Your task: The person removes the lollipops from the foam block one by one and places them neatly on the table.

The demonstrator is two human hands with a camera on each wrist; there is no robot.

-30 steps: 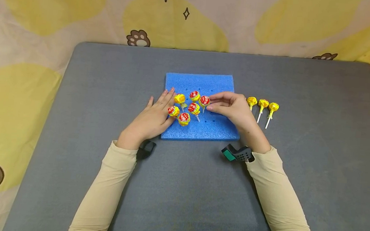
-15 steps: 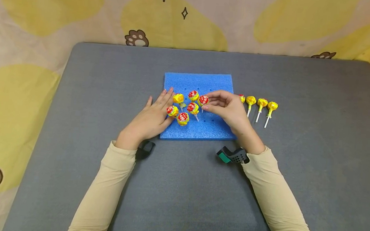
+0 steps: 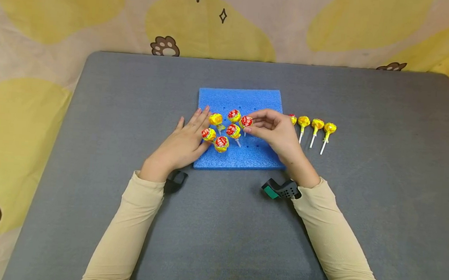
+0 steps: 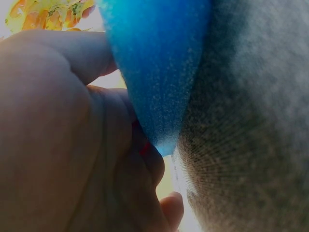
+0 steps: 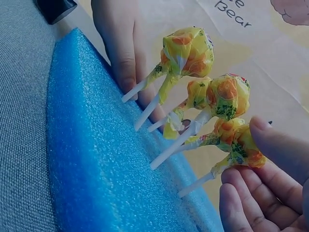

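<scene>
A blue foam block [image 3: 246, 159] with small holes lies on the table, several yellow-and-red wrapped lollipops [image 3: 221, 144] standing in it by their white sticks. My left hand [image 3: 182, 145] lies with straight fingers along the block's left edge, beside the nearest candies. In the left wrist view its fingers touch the foam's side [image 4: 154, 72]. My right hand [image 3: 282, 133] pinches the head of the rightmost lollipop [image 3: 245, 121] between thumb and fingers. The right wrist view shows that lollipop [image 5: 248, 150] with its stick's lower end at the foam surface.
Right of the block, several more lollipops [image 3: 317, 124] lie in a row on the grey table [image 3: 382, 192]; the leftmost [image 3: 292, 119] is partly hidden behind my right hand. A patterned cloth [image 3: 233, 26] hangs behind the table's far edge.
My right hand has shifted slightly left and closed around the rightmost standing lollipop, uncovering part of another lying one. My left hand stays in place on the block.
</scene>
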